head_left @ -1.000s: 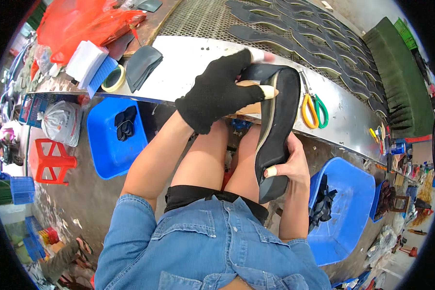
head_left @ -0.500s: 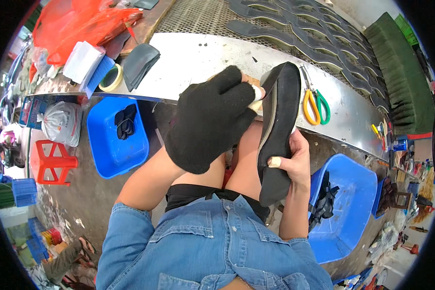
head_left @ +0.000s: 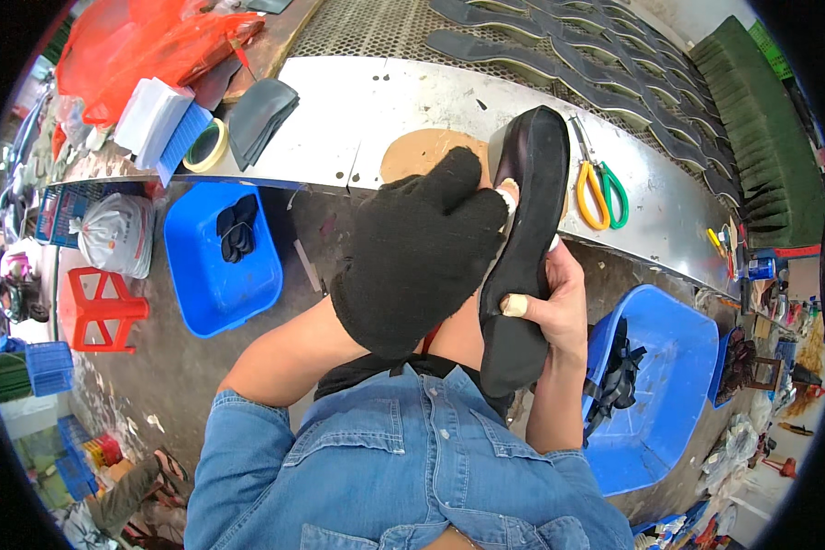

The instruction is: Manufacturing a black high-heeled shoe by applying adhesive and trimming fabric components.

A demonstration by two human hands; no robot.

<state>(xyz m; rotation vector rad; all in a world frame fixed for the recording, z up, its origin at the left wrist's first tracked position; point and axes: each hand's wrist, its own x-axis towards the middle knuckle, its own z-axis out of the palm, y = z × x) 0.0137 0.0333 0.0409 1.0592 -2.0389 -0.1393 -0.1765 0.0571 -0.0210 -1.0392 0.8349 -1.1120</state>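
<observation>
Head view shows a black shoe sole [head_left: 541, 197] held aslant across the worktop's [head_left: 330, 115] front edge, its upper end above the metal and its lower end over the person's lap. The bare right hand [head_left: 561, 298] grips it near that lower end, thumb, wrapped at the tip, pressed on the face. The left hand [head_left: 422, 261], in a black glove, has its fingers bent with a wrapped fingertip at the sole's left edge; whether it grips cannot be told. Scissors [head_left: 593, 197] with yellow and green handles lie just right of the sole, and a tan rounded piece [head_left: 417, 154] lies left of it.
</observation>
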